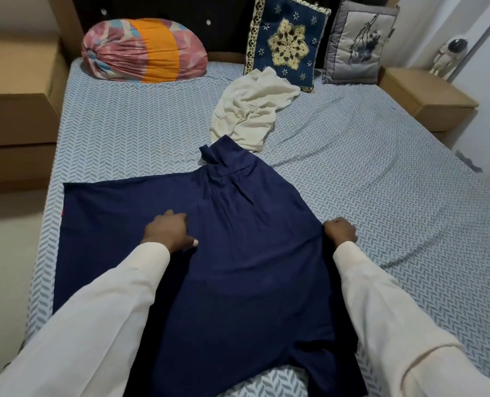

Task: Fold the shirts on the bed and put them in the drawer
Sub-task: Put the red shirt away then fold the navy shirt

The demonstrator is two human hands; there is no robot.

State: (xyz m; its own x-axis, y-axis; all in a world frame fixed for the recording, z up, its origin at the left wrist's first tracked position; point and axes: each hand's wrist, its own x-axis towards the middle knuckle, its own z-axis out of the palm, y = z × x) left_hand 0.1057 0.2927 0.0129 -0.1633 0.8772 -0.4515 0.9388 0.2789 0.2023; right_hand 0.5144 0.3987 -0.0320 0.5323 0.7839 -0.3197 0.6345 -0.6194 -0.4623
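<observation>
A navy blue shirt lies spread on the bed, its collar pointing toward the headboard. My left hand rests on the shirt's left half with the fingers bent down onto the cloth. My right hand is at the shirt's right edge, fingers curled round the fabric there. A crumpled cream shirt lies farther up the bed, just beyond the navy collar.
A pink and orange bolster, a blue patterned cushion and a grey cushion lean on the headboard. Wooden bedside units stand at the left and right. A small astronaut figure stands on the right unit.
</observation>
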